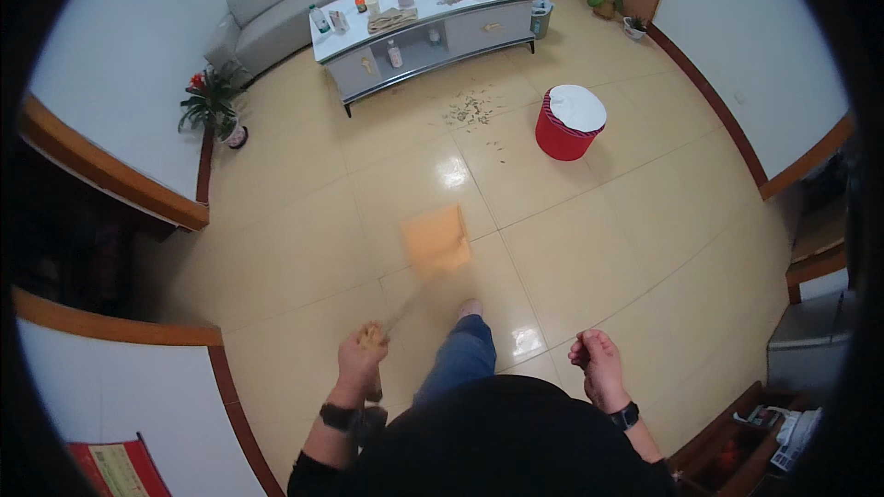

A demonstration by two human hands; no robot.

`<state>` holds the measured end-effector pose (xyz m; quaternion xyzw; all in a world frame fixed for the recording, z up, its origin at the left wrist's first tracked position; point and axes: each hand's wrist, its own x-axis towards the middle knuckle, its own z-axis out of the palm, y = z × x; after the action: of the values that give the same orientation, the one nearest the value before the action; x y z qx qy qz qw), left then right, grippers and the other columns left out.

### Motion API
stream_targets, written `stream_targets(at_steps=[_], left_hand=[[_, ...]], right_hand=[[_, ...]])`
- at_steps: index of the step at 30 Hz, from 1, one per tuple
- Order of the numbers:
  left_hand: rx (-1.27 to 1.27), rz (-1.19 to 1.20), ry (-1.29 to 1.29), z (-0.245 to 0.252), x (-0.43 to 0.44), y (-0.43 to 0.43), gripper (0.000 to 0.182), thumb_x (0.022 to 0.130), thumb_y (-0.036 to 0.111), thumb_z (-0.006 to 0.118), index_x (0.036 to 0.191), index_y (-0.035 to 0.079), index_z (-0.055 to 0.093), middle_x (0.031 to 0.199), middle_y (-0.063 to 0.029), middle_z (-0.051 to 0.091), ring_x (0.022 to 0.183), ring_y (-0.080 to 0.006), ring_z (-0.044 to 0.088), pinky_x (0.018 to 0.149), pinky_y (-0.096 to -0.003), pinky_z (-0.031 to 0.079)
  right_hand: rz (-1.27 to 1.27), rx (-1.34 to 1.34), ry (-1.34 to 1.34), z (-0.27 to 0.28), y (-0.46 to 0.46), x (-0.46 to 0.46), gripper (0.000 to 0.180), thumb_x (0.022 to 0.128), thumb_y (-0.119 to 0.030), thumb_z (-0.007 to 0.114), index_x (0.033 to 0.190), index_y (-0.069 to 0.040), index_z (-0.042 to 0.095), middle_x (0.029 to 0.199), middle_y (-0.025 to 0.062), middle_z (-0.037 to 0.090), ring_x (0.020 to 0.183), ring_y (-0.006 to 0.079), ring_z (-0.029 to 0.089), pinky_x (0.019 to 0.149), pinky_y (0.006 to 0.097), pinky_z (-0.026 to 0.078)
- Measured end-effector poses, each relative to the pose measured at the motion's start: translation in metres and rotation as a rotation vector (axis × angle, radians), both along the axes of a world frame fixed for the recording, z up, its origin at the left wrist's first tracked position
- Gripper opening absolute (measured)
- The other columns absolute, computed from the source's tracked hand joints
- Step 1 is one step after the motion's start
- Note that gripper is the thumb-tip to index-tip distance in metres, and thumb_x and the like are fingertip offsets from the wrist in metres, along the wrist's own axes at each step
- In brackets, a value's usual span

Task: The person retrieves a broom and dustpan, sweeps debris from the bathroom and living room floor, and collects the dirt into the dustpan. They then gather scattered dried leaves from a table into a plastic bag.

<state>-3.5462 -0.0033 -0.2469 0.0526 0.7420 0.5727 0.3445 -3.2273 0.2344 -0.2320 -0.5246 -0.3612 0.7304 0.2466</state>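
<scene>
My left hand [360,352] grips the blurred grey handle [412,305] of an orange, flat-headed tool, apparently a dustpan [436,238]. The orange head is ahead of my foot [470,308], low over or on the tiles; motion blur hides which. Something yellowish shows at my left fingers, too blurred to name. On the other side, my right hand [597,355] hangs with fingers curled and nothing visible in it. Farther out, small dark bits resembling seed shells [471,110] lie scattered on the floor, in front of the coffee table [489,26].
A red round stool [565,138] with a white top stands right of the scattered bits. Bottles, cups and a folded cloth [392,21] crowd the table, before a grey sofa [290,10]. Potted plants [214,107] line the walls. A wooden shelf [725,445] is at lower right.
</scene>
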Motion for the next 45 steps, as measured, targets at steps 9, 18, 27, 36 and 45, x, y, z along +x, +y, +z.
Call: stream_targets(at_steps=[9, 18, 27, 36, 45], left_hand=[[-0.098, -0.337, 0.314, -0.072, -0.201, 0.239, 0.024, 0.075, 0.012, 0.060, 0.096, 0.000, 0.062, 0.079, -0.0104, 0.065, 0.071, -0.0203, 0.061, 0.065, -0.0327, 0.048], [-0.552, -0.802, 0.899, -0.158, -0.315, 0.425, 0.031, 0.080, 0.025, 0.062, 0.099, 0.001, 0.062, 0.091, -0.0207, 0.065, 0.088, -0.0363, 0.063, 0.075, -0.0431, 0.049], [-0.663, -0.599, 0.608, -0.126, -0.333, 0.524, 0.036, 0.083, 0.024, 0.062, 0.108, -0.001, 0.059, 0.100, -0.0214, 0.064, 0.094, -0.0329, 0.063, 0.079, -0.0393, 0.050], [-0.935, -0.878, 0.585, -0.066, -0.371, 0.600, 0.057, 0.070, 0.028, 0.070, 0.116, -0.002, 0.057, 0.116, -0.0216, 0.060, 0.106, -0.0356, 0.059, 0.087, -0.0394, 0.049], [-0.104, -0.892, 0.413, 0.035, -0.195, 0.865, 0.026, 0.088, 0.015, 0.059, 0.110, 0.001, 0.059, 0.104, -0.0109, 0.065, 0.093, -0.0197, 0.061, 0.082, -0.0289, 0.047]], right_hand=[[-0.083, 0.182, -0.071, 0.026, 0.142, -0.079, 0.016, 0.094, -0.020, 0.054, 0.092, -0.005, 0.059, 0.074, 0.0031, 0.060, 0.068, 0.0121, 0.058, 0.065, 0.0249, 0.048], [-0.114, 0.076, -0.095, 0.007, 0.309, -0.104, 0.014, 0.093, -0.019, 0.056, 0.091, -0.006, 0.059, 0.075, 0.0029, 0.061, 0.067, 0.0107, 0.058, 0.064, 0.0237, 0.048], [-0.229, 0.173, -0.095, 0.027, 0.468, -0.103, 0.012, 0.093, -0.019, 0.056, 0.092, -0.007, 0.058, 0.077, 0.0022, 0.061, 0.069, 0.0106, 0.058, 0.065, 0.0241, 0.047], [-0.360, 0.038, -0.103, 0.042, 0.503, -0.111, 0.014, 0.093, -0.018, 0.055, 0.094, -0.004, 0.059, 0.078, 0.0038, 0.062, 0.072, 0.0119, 0.059, 0.068, 0.0255, 0.048], [-0.621, 0.141, -0.010, 0.076, 0.543, -0.041, 0.029, 0.098, -0.028, 0.048, 0.090, -0.003, 0.060, 0.080, 0.0039, 0.062, 0.074, 0.0116, 0.058, 0.072, 0.0260, 0.048]])
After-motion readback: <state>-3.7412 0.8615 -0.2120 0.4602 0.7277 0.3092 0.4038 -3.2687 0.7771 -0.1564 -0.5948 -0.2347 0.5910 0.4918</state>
